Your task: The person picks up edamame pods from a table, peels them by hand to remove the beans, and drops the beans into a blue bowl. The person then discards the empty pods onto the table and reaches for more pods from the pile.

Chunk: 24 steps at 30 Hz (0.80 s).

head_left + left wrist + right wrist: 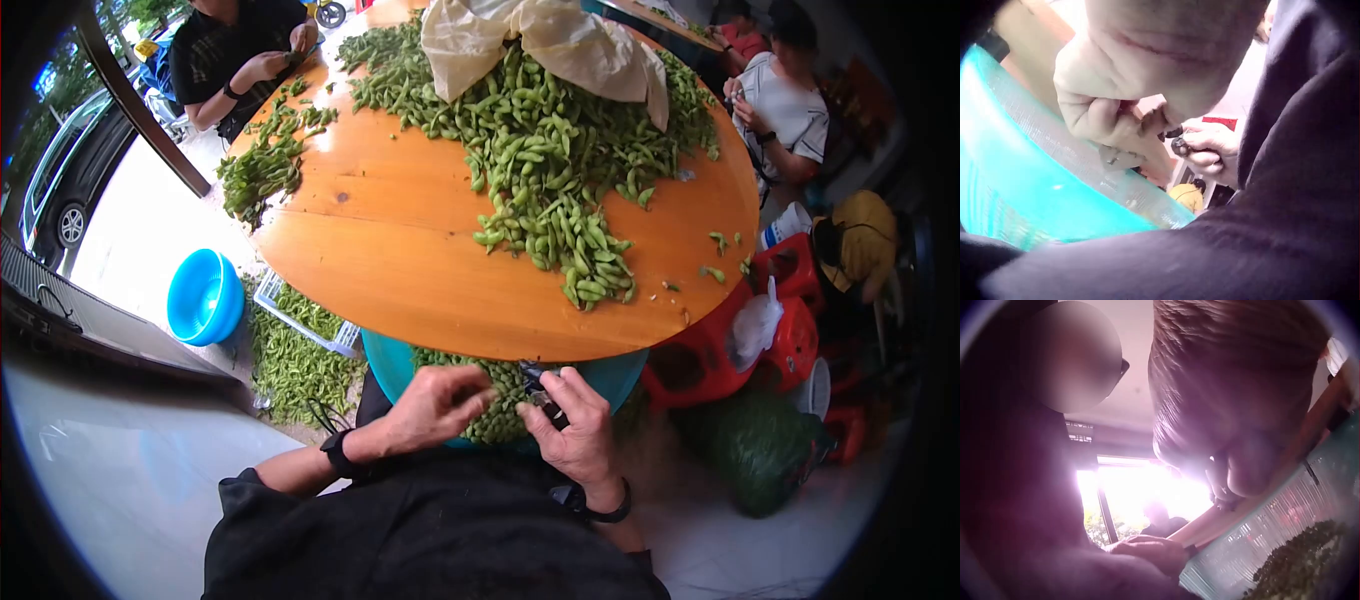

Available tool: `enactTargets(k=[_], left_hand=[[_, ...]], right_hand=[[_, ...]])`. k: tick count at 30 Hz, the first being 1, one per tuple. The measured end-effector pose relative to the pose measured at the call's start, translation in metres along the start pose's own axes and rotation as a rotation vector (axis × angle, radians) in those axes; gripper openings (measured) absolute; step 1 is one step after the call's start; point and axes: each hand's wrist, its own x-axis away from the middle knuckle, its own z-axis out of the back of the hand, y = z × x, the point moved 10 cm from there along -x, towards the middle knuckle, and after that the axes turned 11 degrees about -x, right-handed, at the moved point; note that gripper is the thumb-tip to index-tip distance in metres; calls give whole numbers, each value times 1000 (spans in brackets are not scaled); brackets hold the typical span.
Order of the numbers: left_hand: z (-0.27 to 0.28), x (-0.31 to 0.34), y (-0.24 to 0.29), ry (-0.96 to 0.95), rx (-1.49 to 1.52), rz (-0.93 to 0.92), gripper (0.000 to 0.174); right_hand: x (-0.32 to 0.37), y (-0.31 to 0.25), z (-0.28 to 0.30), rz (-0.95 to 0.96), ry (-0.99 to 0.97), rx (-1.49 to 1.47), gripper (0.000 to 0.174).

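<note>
Over a teal basin point(385, 360) of green pods point(495, 405), in the person's lap area, both hands face each other. The left hand point(430, 405) has curled fingers, thumb tip near the index; I cannot tell whether a pod is between them. In the left wrist view, the back of this left hand point(1147, 56) hides much of its fingertips. The right hand point(580, 430) holds a small black object point(540, 385) between thumb and fingers, its kind blurred. Dark fingertips point(1179, 145) of the right hand show beyond the left. The right wrist view shows the right hand point(1235, 425) backlit above the basin.
An orange wooden table point(380, 260) rises just ahead, bearing a heap of soybean pods point(560, 150) and a pale sack point(580, 50). Left are a blue basin point(205, 297) and pods on the floor point(300, 370). Red stools point(700, 360) and a green sack point(755, 450) stand right. Other people sit around.
</note>
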Motion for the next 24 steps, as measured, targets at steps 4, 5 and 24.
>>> enactTargets(k=[4, 5, 24], left_hand=[[-16, -22, 43, -133, 172, -178, 17], [-10, -27, 61, -107, 118, -329, 18], [88, -114, 26, 247, -564, -217, 10]], right_hand=[[1, 6, 18, 28, 139, -43, 21], [5, 19, 33, -82, 232, -98, 19], [31, 30, 119, -185, 410, 373, 16]])
